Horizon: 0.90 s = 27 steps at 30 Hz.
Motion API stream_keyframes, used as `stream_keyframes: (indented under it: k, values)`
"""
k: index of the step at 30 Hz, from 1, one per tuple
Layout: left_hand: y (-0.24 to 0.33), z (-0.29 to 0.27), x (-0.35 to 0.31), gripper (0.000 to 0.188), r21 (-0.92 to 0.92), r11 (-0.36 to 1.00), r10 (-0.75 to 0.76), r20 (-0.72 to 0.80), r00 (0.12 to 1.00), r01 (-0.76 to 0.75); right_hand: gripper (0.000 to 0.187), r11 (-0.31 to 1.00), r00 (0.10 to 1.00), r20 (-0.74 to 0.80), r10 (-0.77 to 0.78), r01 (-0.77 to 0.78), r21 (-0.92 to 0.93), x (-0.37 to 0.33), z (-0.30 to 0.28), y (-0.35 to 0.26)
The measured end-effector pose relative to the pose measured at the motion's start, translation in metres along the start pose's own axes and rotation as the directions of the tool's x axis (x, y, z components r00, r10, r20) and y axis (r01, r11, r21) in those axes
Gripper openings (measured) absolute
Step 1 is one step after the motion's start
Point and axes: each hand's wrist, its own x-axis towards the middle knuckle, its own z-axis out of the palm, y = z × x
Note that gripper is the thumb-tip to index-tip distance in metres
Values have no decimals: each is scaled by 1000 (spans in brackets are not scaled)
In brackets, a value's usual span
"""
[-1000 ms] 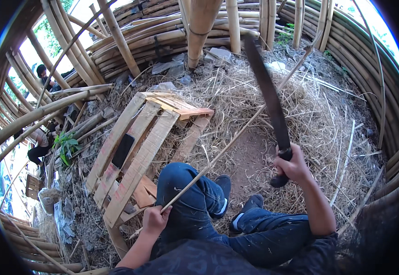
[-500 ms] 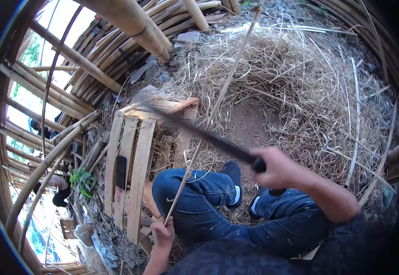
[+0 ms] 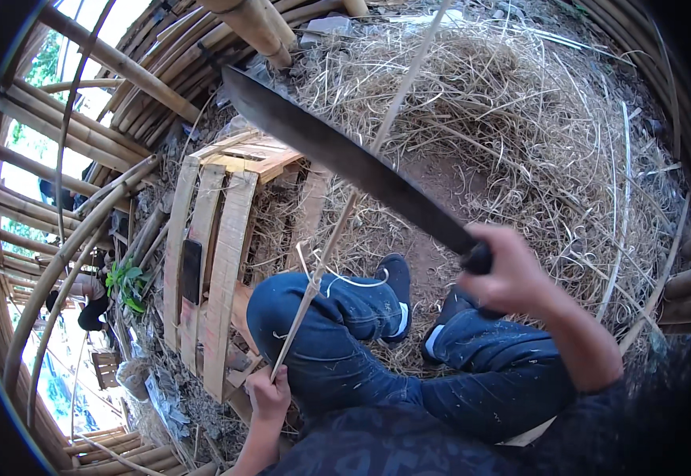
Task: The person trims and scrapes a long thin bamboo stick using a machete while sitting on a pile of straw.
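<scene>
My right hand [image 3: 512, 270] is wrapped round the dark handle of a machete [image 3: 337, 159]. Its broad blade slants up toward the far left and passes across a long thin bamboo strip [image 3: 331, 242]; whether the two touch I cannot tell. At my left knee, my left hand [image 3: 268, 390] grips the strip's near end. From there the strip runs over the knee and away to the top of the view, with a node and a curled, peeled sliver [image 3: 353, 281] hanging near my thigh.
To the left stands a slatted wooden crate [image 3: 230, 278] with a black phone-like object [image 3: 191, 271] on it. Curled shavings [image 3: 472, 95] heap on the ground ahead. Bamboo poles [image 3: 123, 71] line the left side, with a person [image 3: 88, 293] beyond them.
The machete has swung upward and its blade, blurred before, is now sharp with its flat side showing. My right hand has risen slightly to the right. My left hand still holds the strip.
</scene>
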Motion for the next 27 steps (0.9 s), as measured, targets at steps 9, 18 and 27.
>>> stream_keyframes:
  k: [9, 18, 27]
  values:
    - [3, -5, 12, 50, 35, 998, 46, 57, 997, -48, 24, 974, 950, 222, 221, -203, -102, -10, 31, -17]
    - [-3, 2, 10, 43, -53, 996, 73, -33, 997, -75, 16, 977, 958, -237, 159, -119, 176, -10, 14, -13]
    - [-13, 7, 3, 43, -124, 990, 65, -8, 998, -65, 13, 935, 954, -261, 148, -49, 352, -12, 24, -47]
